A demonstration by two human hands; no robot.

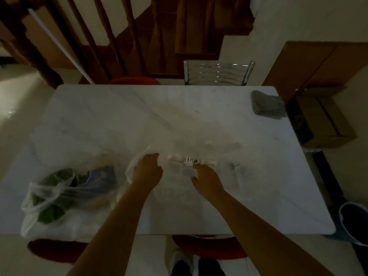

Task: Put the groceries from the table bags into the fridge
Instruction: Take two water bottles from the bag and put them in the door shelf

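Note:
A pale, see-through plastic bag (179, 188) lies in the middle of the white marble table (139, 116), blurred. My left hand (147, 172) grips its left edge with curled fingers. My right hand (207, 179) lies on the bag's right part, fingers bent into the plastic beside a small white item with a green spot (190, 159). A second clear bag (65, 194) with green leafy vegetables and a bluish package sits at the table's front left.
A folded grey cloth (266, 105) lies at the far right corner. A metal chair back (218, 73) stands behind the table. Red stools (209, 246) sit at the near edge. A cardboard box (322, 120) and a blue bucket (354, 222) stand to the right.

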